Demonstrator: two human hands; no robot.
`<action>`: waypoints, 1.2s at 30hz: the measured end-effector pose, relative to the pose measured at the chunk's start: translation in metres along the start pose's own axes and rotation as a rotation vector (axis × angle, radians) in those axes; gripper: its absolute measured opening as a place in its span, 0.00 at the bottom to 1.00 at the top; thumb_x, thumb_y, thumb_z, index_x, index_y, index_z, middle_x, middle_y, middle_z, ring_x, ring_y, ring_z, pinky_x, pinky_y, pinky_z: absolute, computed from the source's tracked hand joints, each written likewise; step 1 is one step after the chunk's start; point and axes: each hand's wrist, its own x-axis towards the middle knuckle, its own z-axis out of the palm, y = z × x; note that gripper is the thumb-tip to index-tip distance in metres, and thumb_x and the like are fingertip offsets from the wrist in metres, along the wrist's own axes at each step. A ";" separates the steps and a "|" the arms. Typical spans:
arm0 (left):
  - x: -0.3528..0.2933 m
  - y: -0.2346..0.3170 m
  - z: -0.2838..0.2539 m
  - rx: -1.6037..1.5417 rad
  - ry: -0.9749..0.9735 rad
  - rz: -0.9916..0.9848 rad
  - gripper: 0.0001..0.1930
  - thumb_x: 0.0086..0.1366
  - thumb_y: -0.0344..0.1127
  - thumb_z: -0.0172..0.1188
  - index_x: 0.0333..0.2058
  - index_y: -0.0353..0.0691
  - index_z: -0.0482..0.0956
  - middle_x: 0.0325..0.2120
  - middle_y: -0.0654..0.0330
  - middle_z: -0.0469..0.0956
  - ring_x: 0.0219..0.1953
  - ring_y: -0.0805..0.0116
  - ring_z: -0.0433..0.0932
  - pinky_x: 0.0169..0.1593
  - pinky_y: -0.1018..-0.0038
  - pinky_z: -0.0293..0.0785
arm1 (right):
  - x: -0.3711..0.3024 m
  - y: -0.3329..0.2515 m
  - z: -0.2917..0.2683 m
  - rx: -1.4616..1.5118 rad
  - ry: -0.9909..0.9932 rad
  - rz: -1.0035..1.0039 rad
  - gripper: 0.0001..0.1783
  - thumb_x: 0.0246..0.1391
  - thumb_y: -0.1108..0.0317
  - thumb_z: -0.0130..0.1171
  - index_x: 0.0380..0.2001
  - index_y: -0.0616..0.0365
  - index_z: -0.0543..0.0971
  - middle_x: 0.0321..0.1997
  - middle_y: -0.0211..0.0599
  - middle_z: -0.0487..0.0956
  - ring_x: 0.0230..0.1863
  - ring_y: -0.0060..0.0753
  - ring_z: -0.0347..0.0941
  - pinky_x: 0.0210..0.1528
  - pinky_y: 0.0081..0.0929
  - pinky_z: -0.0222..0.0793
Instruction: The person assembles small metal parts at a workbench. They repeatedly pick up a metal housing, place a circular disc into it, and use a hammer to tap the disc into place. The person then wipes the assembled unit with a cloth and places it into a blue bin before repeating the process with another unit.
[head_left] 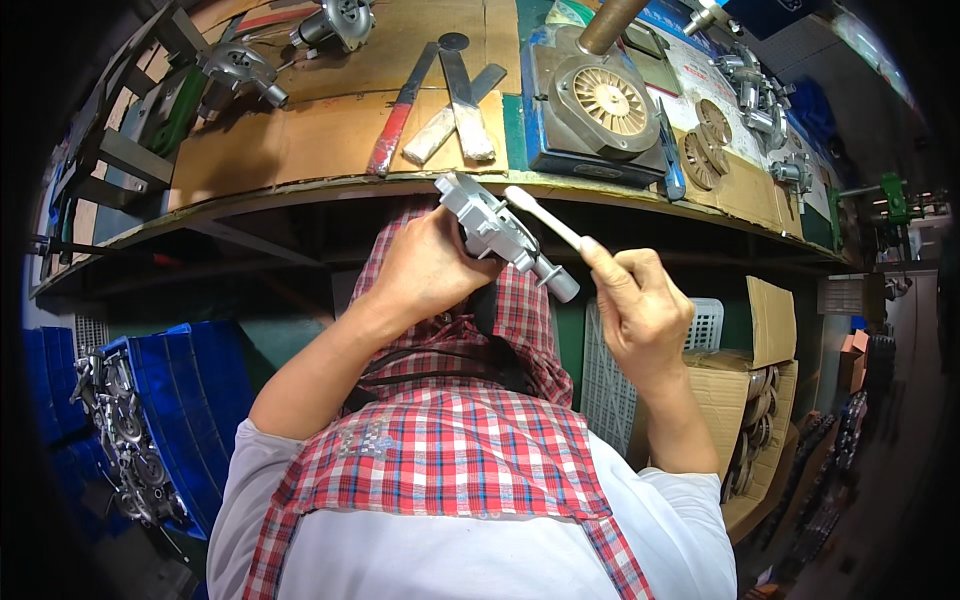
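**Metal casting in the left hand, slim pale tool in the right**

At 12 o'clock, just above the middle of the view, a grey metal casting (pixel 488 232) is held in front of the surface (pixel 325 191), its tubular end tilted towards 4 o'clock. The left grip (pixel 432 262) is clenched round its 8 o'clock side. The right grip (pixel 645 310), towards 3 o'clock, pinches a pale tool (pixel 550 219) whose tip points to 10 o'clock, at the casting's upper edge; contact cannot be told. On the surface, flat blades with wrapped handles (pixel 466 110) lie at 12 o'clock, and a fixture with a finned disc (pixel 607 100) stands at 1. A blue crate (pixel 200 400) of metal parts sits at 8.
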 end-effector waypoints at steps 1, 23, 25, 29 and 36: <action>0.000 -0.001 0.001 -0.010 0.008 0.015 0.19 0.46 0.38 0.71 0.38 0.36 0.82 0.32 0.51 0.83 0.37 0.55 0.83 0.45 0.68 0.77 | 0.000 0.000 -0.001 0.029 0.011 0.056 0.23 0.47 0.76 0.65 0.48 0.47 0.83 0.27 0.32 0.74 0.22 0.31 0.73 0.23 0.28 0.69; 0.010 -0.018 0.018 -0.389 -0.243 0.041 0.20 0.51 0.36 0.70 0.43 0.38 0.79 0.37 0.55 0.81 0.41 0.63 0.80 0.48 0.68 0.75 | 0.094 0.134 -0.007 0.427 0.159 0.640 0.18 0.64 0.69 0.50 0.54 0.64 0.77 0.26 0.37 0.78 0.28 0.25 0.72 0.34 0.22 0.69; 0.010 -0.008 0.007 -0.499 -0.392 -0.081 0.18 0.54 0.33 0.69 0.44 0.37 0.77 0.36 0.62 0.80 0.38 0.71 0.76 0.45 0.71 0.73 | 0.121 0.201 0.031 0.064 0.133 0.594 0.20 0.61 0.70 0.48 0.56 0.61 0.76 0.35 0.50 0.80 0.37 0.42 0.77 0.46 0.33 0.72; 0.004 -0.019 -0.004 -0.592 -0.561 -0.169 0.19 0.60 0.35 0.65 0.48 0.35 0.73 0.33 0.63 0.75 0.36 0.74 0.73 0.39 0.73 0.71 | 0.161 0.284 0.111 -0.283 -0.074 0.640 0.24 0.59 0.72 0.45 0.59 0.56 0.73 0.53 0.60 0.74 0.54 0.60 0.72 0.58 0.46 0.67; -0.007 -0.015 -0.016 -0.379 -0.377 -0.036 0.42 0.51 0.41 0.72 0.60 0.30 0.60 0.49 0.46 0.72 0.52 0.58 0.73 0.55 0.64 0.70 | 0.178 0.281 0.128 -0.435 -0.185 0.705 0.22 0.59 0.68 0.50 0.58 0.49 0.75 0.57 0.50 0.71 0.62 0.49 0.61 0.61 0.47 0.51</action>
